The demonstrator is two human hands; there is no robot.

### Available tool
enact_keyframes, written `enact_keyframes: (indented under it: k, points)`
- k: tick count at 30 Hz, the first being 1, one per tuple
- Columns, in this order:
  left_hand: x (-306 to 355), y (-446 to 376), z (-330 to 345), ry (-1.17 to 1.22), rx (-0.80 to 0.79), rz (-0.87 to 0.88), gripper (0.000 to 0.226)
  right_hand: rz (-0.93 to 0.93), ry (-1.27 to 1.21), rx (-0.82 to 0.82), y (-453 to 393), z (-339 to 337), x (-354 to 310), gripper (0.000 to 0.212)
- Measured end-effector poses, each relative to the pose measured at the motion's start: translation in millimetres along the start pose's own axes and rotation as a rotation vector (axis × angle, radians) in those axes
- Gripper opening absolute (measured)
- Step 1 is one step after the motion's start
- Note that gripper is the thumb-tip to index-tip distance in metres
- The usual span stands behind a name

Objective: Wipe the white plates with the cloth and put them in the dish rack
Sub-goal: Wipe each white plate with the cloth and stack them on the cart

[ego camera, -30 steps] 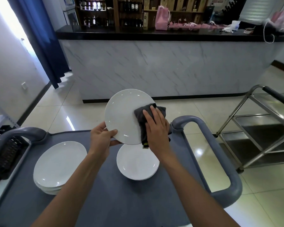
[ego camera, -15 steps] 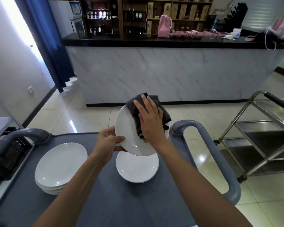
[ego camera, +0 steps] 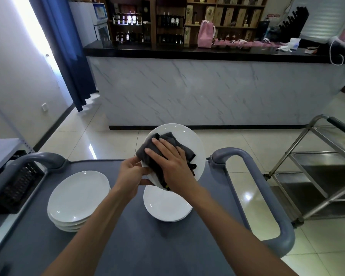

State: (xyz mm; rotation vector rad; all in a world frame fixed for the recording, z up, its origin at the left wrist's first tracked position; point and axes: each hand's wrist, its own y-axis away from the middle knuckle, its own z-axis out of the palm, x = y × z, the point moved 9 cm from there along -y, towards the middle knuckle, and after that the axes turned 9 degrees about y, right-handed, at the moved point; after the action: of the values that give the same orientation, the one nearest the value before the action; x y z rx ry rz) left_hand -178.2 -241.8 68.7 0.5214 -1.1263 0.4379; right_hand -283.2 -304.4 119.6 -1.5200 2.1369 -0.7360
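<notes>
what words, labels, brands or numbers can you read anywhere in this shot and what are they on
None can be read.
Red and white sign on the back wall: too small and blurred.
Dark bottles with pale labels on the wooden shelves: labels blurred.
White fridge's blue panel: no legible print.
Held round white plate and dark grey cloth: no print visible.

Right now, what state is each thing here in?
Held plate: lifted, tilted, gripped at its left rim by the left hand.
Cloth: pressed flat on it by the right hand.
Left stack: several plates, untouched.
Centre plates: resting on the cart.
</notes>
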Motion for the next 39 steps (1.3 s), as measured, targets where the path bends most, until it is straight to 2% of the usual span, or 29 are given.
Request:
enact_keyframes:
  k: [4, 9, 19, 23, 27, 31, 36, 39]
  points:
    - [1.1, 2.2, 1.7, -0.033, -0.022, 0.002, 0.037, -0.001, 0.029, 0.005, -4.7, -2.0, 0.8, 0.053]
    - [-0.9, 7.1, 2.1, -0.027, -0.023, -0.006, 0.042, 0.083, 0.053, 0.045, -26.3, -6.0, 16.0, 0.054]
    - [2.4, 14.6, -15.7, 0.138, 0.147, 0.065, 0.045, 0.410, 0.041, 0.043, -33.3, -18.8, 78.3, 0.051]
    - [10.8, 17.4, -19.4, 0.197, 0.177, 0.138, 0.044, 0.533, -0.051, 0.073, -16.4, -20.5, 92.5, 0.050]
    - [16.6, 17.6, -20.6, 0.242, 0.200, 0.183, 0.045, 0.714, -0.342, 0.170, 11.7, -13.8, 88.8, 0.049]
    - [17.5, 18.5, -18.1, 0.262, 0.226, 0.199, 0.045, 0.874, -0.521, 0.245, 31.5, -5.1, 70.2, 0.051]
    - [20.0, 21.4, -11.3, 0.292, 0.246, 0.198, 0.037, 0.989, -0.633, 0.335, 43.8, 1.0, 36.2, 0.053]
    - [23.7, 23.3, -12.1, 0.259, 0.258, 0.196, 0.033, 1.003, -0.631, 0.326, 48.2, 6.2, 21.9, 0.056]
